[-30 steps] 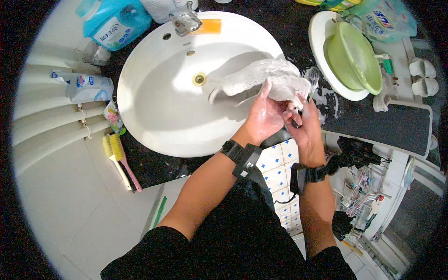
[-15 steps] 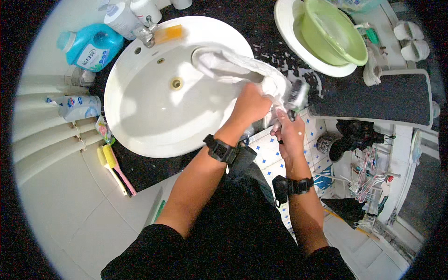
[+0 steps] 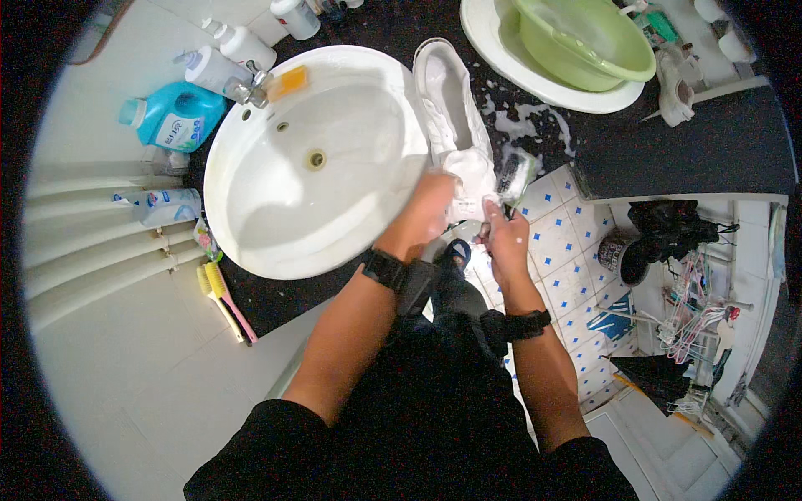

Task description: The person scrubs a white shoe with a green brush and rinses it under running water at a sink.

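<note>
A wet white shoe [image 3: 455, 108] extends from my hands over the dark counter, just right of the basin, its opening facing up and its tongue folded toward me. My left hand [image 3: 424, 209], smeared by motion, grips the shoe's near end from the left. In my right hand [image 3: 507, 238] is a scrubbing brush [image 3: 515, 177], its bristly head beside the shoe's right side. The thumb of that hand lies close to the tongue; I cannot tell whether it presses on it. Suds spot the right hand.
The white basin [image 3: 251, 225] has a tap [image 3: 251, 90] and an orange soap bar [image 3: 290, 82]. A green tub [image 3: 585, 50] stands in a second basin. Foam [image 3: 518, 125] spots the counter. Bottles and two brushes [image 3: 221, 302] lie leftward; a tiled floor [image 3: 547, 242] shows below.
The shoe has swung from lying across the basin to the counter beside it, now pointing away from me. Both hands remain at its near end, the brush still in the right.
</note>
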`<action>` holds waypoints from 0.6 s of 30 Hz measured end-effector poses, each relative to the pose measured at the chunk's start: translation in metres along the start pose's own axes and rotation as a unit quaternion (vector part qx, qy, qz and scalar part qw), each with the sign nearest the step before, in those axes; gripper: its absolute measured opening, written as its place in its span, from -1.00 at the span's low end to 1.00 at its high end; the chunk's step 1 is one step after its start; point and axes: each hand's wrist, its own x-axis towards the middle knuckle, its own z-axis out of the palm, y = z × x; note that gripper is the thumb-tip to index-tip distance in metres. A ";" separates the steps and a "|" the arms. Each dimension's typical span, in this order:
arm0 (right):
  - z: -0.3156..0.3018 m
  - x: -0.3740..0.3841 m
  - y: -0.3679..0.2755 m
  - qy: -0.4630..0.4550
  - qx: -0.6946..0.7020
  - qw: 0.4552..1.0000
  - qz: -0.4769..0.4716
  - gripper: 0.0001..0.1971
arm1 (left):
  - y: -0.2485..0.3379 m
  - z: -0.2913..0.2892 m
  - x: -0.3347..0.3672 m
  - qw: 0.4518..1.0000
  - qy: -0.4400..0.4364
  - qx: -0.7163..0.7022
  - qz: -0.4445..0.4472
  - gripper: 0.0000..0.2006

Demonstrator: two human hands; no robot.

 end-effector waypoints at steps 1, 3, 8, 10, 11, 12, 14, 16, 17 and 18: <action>-0.006 0.001 -0.001 -0.009 0.011 1.000 -0.008 -0.79 | -0.004 -0.001 -0.001 1.000 0.003 0.001 0.000 -0.65; -0.016 0.006 0.004 -0.045 -0.014 0.999 -0.013 -0.78 | -0.015 -0.006 0.001 0.953 -0.184 -0.237 -0.033 -0.63; -0.042 0.008 -0.003 0.056 -0.342 0.912 -0.222 -0.71 | -0.018 0.007 0.032 0.937 -0.238 -0.253 0.018 -0.64; -0.042 -0.003 -0.023 0.093 -0.350 0.898 -0.250 -0.76 | -0.023 0.010 0.039 0.953 -0.193 -0.233 0.017 -0.64; -0.039 -0.008 -0.030 0.102 -0.353 0.897 -0.246 -0.76 | -0.025 0.013 0.038 0.967 -0.145 -0.209 0.015 -0.63; -0.034 -0.007 -0.036 0.107 -0.381 0.866 -0.306 -0.76 | -0.025 0.015 0.039 0.964 -0.158 -0.213 0.007 -0.62; -0.023 -0.007 -0.046 0.133 -0.446 0.828 -0.313 -0.76 | -0.016 0.024 0.029 0.966 -0.150 -0.208 -0.016 -0.61; -0.026 -0.012 -0.042 0.142 -0.438 0.840 -0.289 -0.75 | -0.014 0.026 0.028 0.971 -0.144 -0.192 -0.021 -0.61; -0.026 -0.015 -0.041 0.143 -0.425 0.852 -0.271 -0.75 | -0.014 0.024 0.029 0.970 -0.146 -0.193 -0.025 -0.61; -0.025 -0.021 -0.039 0.146 -0.427 0.851 -0.269 -0.75 | -0.015 0.022 0.029 0.968 -0.168 -0.186 -0.001 -0.61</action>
